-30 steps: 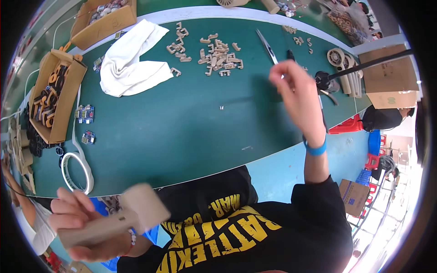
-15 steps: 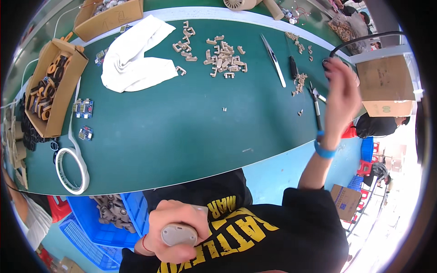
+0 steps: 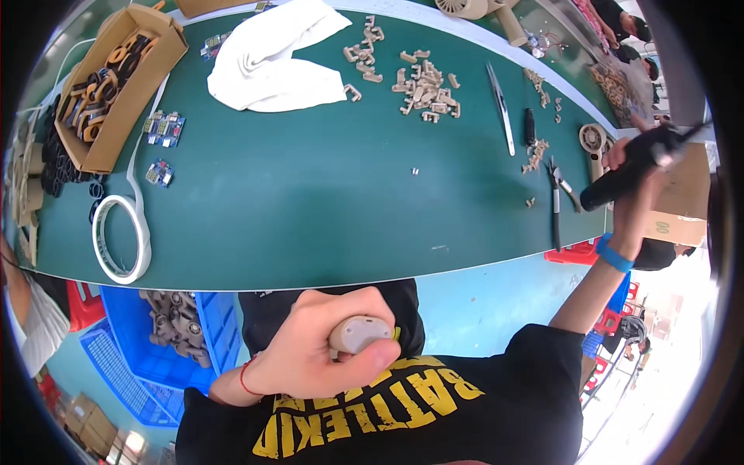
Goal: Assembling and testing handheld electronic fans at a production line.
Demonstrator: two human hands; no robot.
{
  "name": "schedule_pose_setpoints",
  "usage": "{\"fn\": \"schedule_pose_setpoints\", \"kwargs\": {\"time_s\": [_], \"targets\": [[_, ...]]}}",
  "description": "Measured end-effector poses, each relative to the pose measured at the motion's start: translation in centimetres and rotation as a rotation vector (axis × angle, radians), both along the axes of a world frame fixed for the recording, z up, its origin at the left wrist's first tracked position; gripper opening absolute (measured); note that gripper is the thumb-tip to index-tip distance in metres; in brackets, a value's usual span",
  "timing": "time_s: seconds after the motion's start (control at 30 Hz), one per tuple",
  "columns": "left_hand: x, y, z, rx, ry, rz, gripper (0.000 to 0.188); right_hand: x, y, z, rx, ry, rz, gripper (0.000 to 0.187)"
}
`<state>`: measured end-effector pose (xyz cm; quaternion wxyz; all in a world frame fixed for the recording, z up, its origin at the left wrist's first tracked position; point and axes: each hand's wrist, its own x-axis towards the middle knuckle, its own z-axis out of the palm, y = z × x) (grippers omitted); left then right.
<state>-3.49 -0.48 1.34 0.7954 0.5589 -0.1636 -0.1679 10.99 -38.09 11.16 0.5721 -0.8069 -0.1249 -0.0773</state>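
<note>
My left hand [image 3: 322,345] is wrapped round a beige plastic handle [image 3: 362,335], held in front of my shirt with its oval end showing; the rest of it is hidden by my fingers. At the right end of the table, my right hand [image 3: 640,203] grips a black electric screwdriver [image 3: 620,180], raised, with a cord at its far end. Beside it stands a beige handheld fan [image 3: 594,141]. Pliers [image 3: 556,203] lie just left of the screwdriver, close to a small pile of beige bits [image 3: 535,156]. Two tiny pale pieces [image 3: 415,171] rest mid-table.
On the green table [image 3: 310,209] are a white cloth [image 3: 263,66], beige clips [image 3: 426,89], tweezers [image 3: 501,108], a black-handled tool [image 3: 529,126], circuit boards [image 3: 164,128] and a tape roll [image 3: 99,240]. A carton of rings [image 3: 147,101] stands left; a blue crate [image 3: 225,325] sits below the edge.
My right hand, a blur near the cord before, now shows the black electric screwdriver in its grip. My left hand with the beige handle has risen and shifted right in view. The view has shifted.
</note>
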Motion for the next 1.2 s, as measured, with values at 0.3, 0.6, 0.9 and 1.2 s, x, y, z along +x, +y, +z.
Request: {"fn": "schedule_pose_setpoints", "kwargs": {"time_s": [0.3,0.6,0.9,1.2], "targets": [[-0.6,-0.5,-0.9,0.009,0.090,0.003,0.010,0.2,13.0,-3.8,0.927,0.156,0.725,0.078],[0.0,-0.6,-1.5,-0.020,0.106,-0.002,0.010,0.0,17.3,-5.3,0.835,-0.071,0.550,0.075],[0.4,-1.4,-1.5,0.007,0.065,-0.033,0.009,-0.2,16.2,-4.5,0.772,-0.124,0.555,0.065],[0.4,-2.3,-1.0,0.108,0.253,0.040,0.015,0.7,14.8,-5.0,0.884,-0.093,0.670,0.079]]}}
